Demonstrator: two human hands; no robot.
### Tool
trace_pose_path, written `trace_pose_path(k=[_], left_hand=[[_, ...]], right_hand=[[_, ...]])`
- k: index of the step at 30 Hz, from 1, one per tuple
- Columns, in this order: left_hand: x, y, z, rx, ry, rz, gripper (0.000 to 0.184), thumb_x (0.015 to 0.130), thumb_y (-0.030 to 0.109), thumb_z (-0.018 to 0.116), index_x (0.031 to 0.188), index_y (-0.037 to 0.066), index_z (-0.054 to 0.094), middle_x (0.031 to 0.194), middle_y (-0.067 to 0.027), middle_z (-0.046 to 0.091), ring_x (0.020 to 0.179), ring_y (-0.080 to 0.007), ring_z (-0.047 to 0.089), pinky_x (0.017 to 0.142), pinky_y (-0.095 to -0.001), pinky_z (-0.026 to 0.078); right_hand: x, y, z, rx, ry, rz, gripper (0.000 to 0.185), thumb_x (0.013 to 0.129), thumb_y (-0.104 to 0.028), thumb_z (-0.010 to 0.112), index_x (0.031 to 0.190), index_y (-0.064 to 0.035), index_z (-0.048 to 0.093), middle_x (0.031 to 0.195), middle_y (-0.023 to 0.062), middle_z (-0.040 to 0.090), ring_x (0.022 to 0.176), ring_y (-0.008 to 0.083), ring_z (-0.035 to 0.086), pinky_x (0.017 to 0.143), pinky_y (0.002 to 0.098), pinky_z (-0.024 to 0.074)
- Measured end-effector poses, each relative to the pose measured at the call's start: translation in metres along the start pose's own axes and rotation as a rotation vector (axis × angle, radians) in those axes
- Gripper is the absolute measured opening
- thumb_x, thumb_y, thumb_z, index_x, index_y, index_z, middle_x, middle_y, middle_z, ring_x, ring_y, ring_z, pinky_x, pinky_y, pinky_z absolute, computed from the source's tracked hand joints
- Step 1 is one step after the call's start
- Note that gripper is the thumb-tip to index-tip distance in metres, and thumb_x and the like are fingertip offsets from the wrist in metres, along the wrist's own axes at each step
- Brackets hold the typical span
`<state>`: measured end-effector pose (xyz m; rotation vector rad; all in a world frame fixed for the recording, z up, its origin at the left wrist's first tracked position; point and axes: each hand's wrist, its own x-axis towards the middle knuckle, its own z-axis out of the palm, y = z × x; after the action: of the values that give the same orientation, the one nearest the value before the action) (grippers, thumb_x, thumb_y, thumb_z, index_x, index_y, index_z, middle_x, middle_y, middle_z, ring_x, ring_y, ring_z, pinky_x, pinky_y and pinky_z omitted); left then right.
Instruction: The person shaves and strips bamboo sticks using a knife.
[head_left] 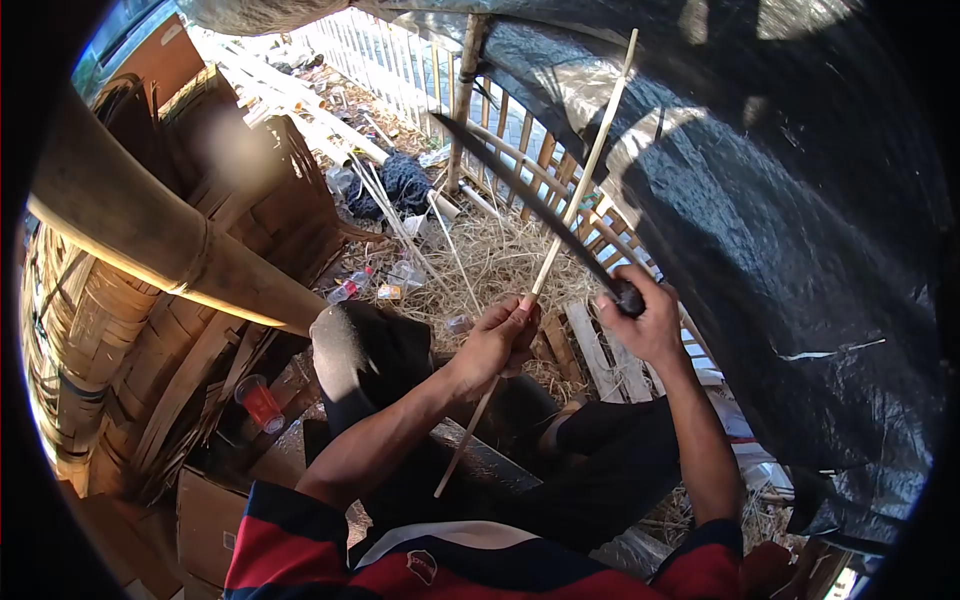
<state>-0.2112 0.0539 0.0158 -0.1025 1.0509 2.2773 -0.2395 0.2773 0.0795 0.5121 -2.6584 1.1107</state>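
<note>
The left hand (503, 338) wraps its fingers round the pale strip (585, 170); the right hand (645, 315) curls its own round a knife (522, 191) crossing it; likely shaving, needing a steadily angled next stroke.

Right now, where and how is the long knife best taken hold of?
Probably by its dark handle, from the right, as the right hand does: the long blade slants away up and left, so its edge should be clear of skin.

from the head; facing forward, down
</note>
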Motion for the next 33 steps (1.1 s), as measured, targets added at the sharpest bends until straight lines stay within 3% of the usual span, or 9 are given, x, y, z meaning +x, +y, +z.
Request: trace_pose_path(k=[1, 4, 7, 12, 18, 25, 26, 33], left_hand=[[-0.001, -0.001, 0.001, 0.003, -0.03, -0.028, 0.025, 0.104, 0.036, 0.037, 0.092, 0.017, 0.047, 0.063, 0.0072, 0.031, 0.047, -0.0042, 0.024, 0.041, -0.0216, 0.02], [-0.005, -0.008, 0.005, 0.027, -0.075, -0.095, 0.026, 0.104, 0.037, 0.037, 0.091, 0.017, 0.046, 0.063, 0.0073, 0.03, 0.046, -0.004, 0.023, 0.041, -0.0217, 0.02], [-0.009, -0.007, 0.01, 0.038, -0.029, -0.168, 0.028, 0.103, 0.04, 0.037, 0.089, 0.018, 0.045, 0.061, 0.0079, 0.028, 0.046, -0.0035, 0.021, 0.041, -0.0216, 0.018], [-0.009, -0.01, 0.009, 0.094, -0.012, -0.23, 0.028, 0.103, 0.043, 0.036, 0.086, 0.021, 0.043, 0.061, 0.0084, 0.026, 0.047, -0.0032, 0.02, 0.041, -0.0214, 0.013], [-0.004, -0.024, 0.003, 0.154, -0.007, -0.252, 0.027, 0.102, 0.041, 0.039, 0.087, 0.019, 0.043, 0.062, 0.0081, 0.029, 0.046, -0.0031, 0.022, 0.041, -0.0225, 0.014], [-0.004, -0.017, 0.015, 0.265, 0.086, -0.227, 0.031, 0.102, 0.044, 0.039, 0.086, 0.017, 0.041, 0.06, 0.0081, 0.028, 0.043, -0.0023, 0.02, 0.038, -0.0217, 0.014], [-0.002, -0.019, 0.009, 0.259, 0.08, -0.25, 0.026, 0.102, 0.042, 0.042, 0.094, 0.017, 0.045, 0.062, 0.0077, 0.03, 0.044, -0.0022, 0.024, 0.038, -0.0211, 0.018], [0.002, -0.016, 0.013, 0.299, 0.05, -0.207, 0.027, 0.102, 0.041, 0.042, 0.093, 0.016, 0.046, 0.062, 0.0082, 0.03, 0.044, -0.0022, 0.024, 0.038, -0.0212, 0.018]], right_hand=[[0.0, 0.003, 0.006, -0.075, -0.026, -0.073, 0.028, 0.077, -0.028, 0.072, 0.094, -0.008, 0.062, 0.063, 0.0104, 0.061, 0.058, 0.0244, 0.065, 0.055, 0.035, 0.0507], [-0.002, 0.004, 0.017, -0.136, -0.077, -0.214, 0.029, 0.073, -0.03, 0.073, 0.093, -0.0118, 0.062, 0.06, 0.0101, 0.062, 0.055, 0.0303, 0.065, 0.049, 0.0386, 0.0509], [-0.001, 0.003, 0.019, -0.184, -0.164, -0.225, 0.028, 0.07, -0.021, 0.073, 0.09, -0.007, 0.061, 0.062, 0.0108, 0.061, 0.056, 0.0287, 0.064, 0.051, 0.0369, 0.0497], [-0.001, 0.008, 0.02, -0.143, -0.221, -0.224, 0.027, 0.069, -0.023, 0.073, 0.088, -0.0084, 0.06, 0.059, 0.0102, 0.061, 0.053, 0.0288, 0.064, 0.049, 0.0381, 0.0497], [-0.006, 0.018, 0.019, -0.4, -0.328, -0.244, 0.035, 0.064, -0.036, 0.071, 0.083, -0.0084, 0.061, 0.056, 0.0092, 0.06, 0.051, 0.0291, 0.062, 0.049, 0.0411, 0.049], [0.001, 0.036, 0.014, -0.389, -0.379, -0.004, 0.031, 0.06, -0.036, 0.07, 0.067, -0.0082, 0.058, 0.055, 0.0131, 0.058, 0.054, 0.0338, 0.062, 0.055, 0.0432, 0.0506], [0.002, 0.039, 0.011, -0.422, -0.356, -0.066, 0.032, 0.06, -0.036, 0.071, 0.067, -0.0073, 0.057, 0.055, 0.013, 0.058, 0.054, 0.0339, 0.062, 0.055, 0.0434, 0.0503], [0.007, 0.048, -0.003, -0.514, -0.36, -0.091, 0.035, 0.058, -0.036, 0.072, 0.071, -0.0067, 0.058, 0.06, 0.0117, 0.061, 0.059, 0.0329, 0.063, 0.057, 0.0428, 0.049]])
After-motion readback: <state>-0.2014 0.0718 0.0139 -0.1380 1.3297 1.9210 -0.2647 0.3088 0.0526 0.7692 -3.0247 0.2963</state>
